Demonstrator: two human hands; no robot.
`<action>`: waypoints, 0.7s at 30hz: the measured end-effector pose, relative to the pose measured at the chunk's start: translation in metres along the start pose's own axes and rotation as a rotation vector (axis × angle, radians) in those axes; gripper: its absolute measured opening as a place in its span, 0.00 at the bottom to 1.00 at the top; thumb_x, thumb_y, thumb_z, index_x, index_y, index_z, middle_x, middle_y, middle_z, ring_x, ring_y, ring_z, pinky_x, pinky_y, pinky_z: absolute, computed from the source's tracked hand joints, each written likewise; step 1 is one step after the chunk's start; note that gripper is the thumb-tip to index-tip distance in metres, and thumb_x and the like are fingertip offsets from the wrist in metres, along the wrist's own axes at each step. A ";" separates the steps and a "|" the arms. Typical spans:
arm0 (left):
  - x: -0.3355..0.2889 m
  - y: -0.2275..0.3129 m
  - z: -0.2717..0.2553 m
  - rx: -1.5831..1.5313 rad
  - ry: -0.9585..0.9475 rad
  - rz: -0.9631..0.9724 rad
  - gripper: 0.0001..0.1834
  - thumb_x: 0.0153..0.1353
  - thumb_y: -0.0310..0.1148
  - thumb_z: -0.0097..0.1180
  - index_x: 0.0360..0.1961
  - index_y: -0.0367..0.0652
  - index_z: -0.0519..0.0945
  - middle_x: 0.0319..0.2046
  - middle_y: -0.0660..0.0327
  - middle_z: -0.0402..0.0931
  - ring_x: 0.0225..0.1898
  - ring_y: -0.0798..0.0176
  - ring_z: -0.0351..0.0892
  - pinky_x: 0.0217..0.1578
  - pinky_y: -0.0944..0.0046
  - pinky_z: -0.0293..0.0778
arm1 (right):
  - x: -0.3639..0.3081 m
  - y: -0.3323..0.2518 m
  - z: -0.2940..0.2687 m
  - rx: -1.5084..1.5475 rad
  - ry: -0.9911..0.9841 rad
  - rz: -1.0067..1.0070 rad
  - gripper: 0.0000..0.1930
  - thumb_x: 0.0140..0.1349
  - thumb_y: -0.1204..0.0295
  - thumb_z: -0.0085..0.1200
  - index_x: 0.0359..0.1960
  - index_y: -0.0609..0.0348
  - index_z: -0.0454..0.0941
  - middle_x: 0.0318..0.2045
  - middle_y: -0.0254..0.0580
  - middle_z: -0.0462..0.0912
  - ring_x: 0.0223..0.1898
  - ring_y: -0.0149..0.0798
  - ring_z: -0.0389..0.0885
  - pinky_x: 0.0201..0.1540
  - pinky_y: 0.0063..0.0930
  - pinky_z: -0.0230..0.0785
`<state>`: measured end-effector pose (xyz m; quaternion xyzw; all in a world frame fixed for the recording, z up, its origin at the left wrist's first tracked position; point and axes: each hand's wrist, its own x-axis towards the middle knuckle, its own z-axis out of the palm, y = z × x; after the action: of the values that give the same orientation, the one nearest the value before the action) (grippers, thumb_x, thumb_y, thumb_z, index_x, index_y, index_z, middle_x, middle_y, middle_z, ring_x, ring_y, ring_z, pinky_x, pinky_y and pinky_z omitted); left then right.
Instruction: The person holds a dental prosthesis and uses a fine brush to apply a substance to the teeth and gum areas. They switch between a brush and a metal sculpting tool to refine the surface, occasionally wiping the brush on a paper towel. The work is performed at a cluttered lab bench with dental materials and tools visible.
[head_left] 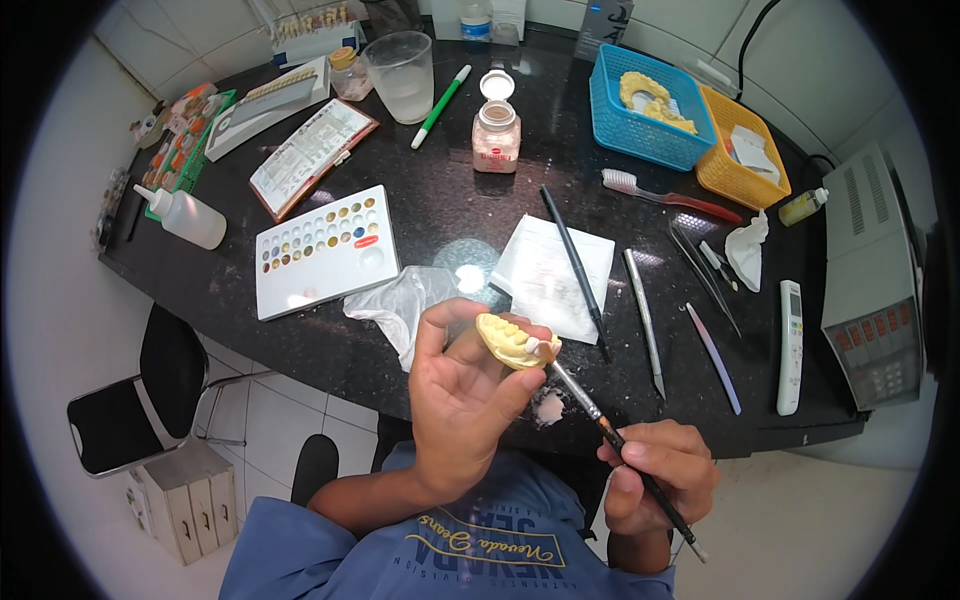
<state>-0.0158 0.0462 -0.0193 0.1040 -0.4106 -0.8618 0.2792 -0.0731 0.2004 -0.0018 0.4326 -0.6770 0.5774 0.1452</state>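
Between the fingers and thumb of my left hand (462,400) is a yellow dental cast (500,338) with a row of moulded teeth, held up above the table's near edge. My right hand (662,472) grips a brush (583,393) with a dark handle and a metal ferrule. The brush's brown tip touches the cast's right end, beside a whitish tooth. Below the cast, a small heap of pinkish powder (549,407) lies on the dark table. Beyond it, a folded white tissue (540,265) has a dark slim tool (574,262) across it.
An open powder jar (497,140) stands mid-table. Left are a white palette (325,290), crumpled film (400,300) and a squeeze bottle (190,220). Right lie a knife (648,325), tweezers (706,275), a toothbrush (670,193) and a remote (790,350). Blue (640,140) and yellow baskets (735,185) stand behind.
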 end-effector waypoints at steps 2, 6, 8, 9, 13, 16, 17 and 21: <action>0.000 -0.001 -0.001 -0.018 -0.017 0.007 0.31 0.54 0.14 0.57 0.55 0.41 0.56 0.45 0.48 0.74 0.51 0.60 0.75 0.55 0.59 0.69 | 0.000 0.000 -0.002 0.022 -0.027 -0.023 0.09 0.58 0.71 0.56 0.35 0.63 0.72 0.24 0.45 0.77 0.18 0.31 0.77 0.19 0.18 0.69; 0.001 -0.002 -0.002 -0.023 -0.038 0.028 0.29 0.55 0.13 0.56 0.53 0.39 0.56 0.46 0.46 0.74 0.52 0.58 0.75 0.56 0.59 0.70 | -0.002 -0.001 -0.001 0.012 0.011 0.001 0.09 0.58 0.70 0.56 0.35 0.63 0.72 0.23 0.45 0.77 0.17 0.31 0.77 0.19 0.18 0.69; 0.000 -0.002 -0.003 -0.012 -0.040 0.032 0.29 0.55 0.13 0.56 0.53 0.39 0.56 0.46 0.45 0.74 0.52 0.58 0.75 0.56 0.59 0.70 | -0.002 -0.001 0.001 -0.020 0.018 0.012 0.10 0.58 0.70 0.56 0.35 0.63 0.72 0.23 0.45 0.77 0.17 0.31 0.77 0.19 0.18 0.69; 0.000 -0.002 -0.004 -0.012 -0.043 0.034 0.29 0.55 0.13 0.56 0.53 0.39 0.56 0.46 0.45 0.74 0.52 0.58 0.75 0.56 0.59 0.70 | -0.001 -0.001 0.001 -0.029 0.012 0.012 0.09 0.58 0.70 0.56 0.35 0.63 0.72 0.24 0.45 0.77 0.17 0.31 0.77 0.19 0.18 0.70; 0.001 -0.002 -0.003 -0.038 -0.049 0.033 0.29 0.55 0.13 0.56 0.54 0.40 0.56 0.46 0.45 0.75 0.52 0.58 0.75 0.56 0.59 0.69 | 0.000 -0.002 -0.003 0.032 -0.050 -0.007 0.09 0.59 0.70 0.56 0.35 0.62 0.72 0.25 0.46 0.77 0.17 0.30 0.76 0.19 0.18 0.71; 0.001 -0.003 -0.003 0.006 -0.058 0.045 0.29 0.56 0.13 0.56 0.54 0.40 0.55 0.46 0.45 0.74 0.52 0.57 0.75 0.56 0.59 0.69 | -0.002 -0.004 -0.001 -0.005 0.016 0.028 0.09 0.59 0.69 0.56 0.35 0.62 0.72 0.24 0.46 0.77 0.17 0.31 0.76 0.19 0.18 0.71; 0.000 -0.003 -0.004 0.006 -0.055 0.050 0.29 0.56 0.13 0.56 0.54 0.40 0.55 0.46 0.45 0.74 0.52 0.57 0.75 0.56 0.59 0.69 | -0.002 -0.004 -0.001 -0.021 0.011 0.026 0.10 0.58 0.69 0.56 0.35 0.62 0.72 0.24 0.46 0.77 0.16 0.31 0.76 0.19 0.18 0.71; 0.000 -0.003 -0.004 -0.019 -0.052 0.057 0.30 0.55 0.12 0.55 0.54 0.40 0.55 0.46 0.45 0.74 0.52 0.57 0.75 0.56 0.59 0.69 | 0.000 -0.002 -0.003 0.002 -0.038 0.008 0.10 0.59 0.69 0.56 0.35 0.62 0.72 0.24 0.46 0.77 0.16 0.31 0.77 0.18 0.19 0.71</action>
<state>-0.0158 0.0453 -0.0243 0.0673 -0.4121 -0.8599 0.2937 -0.0724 0.2028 0.0005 0.4409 -0.6807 0.5705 0.1295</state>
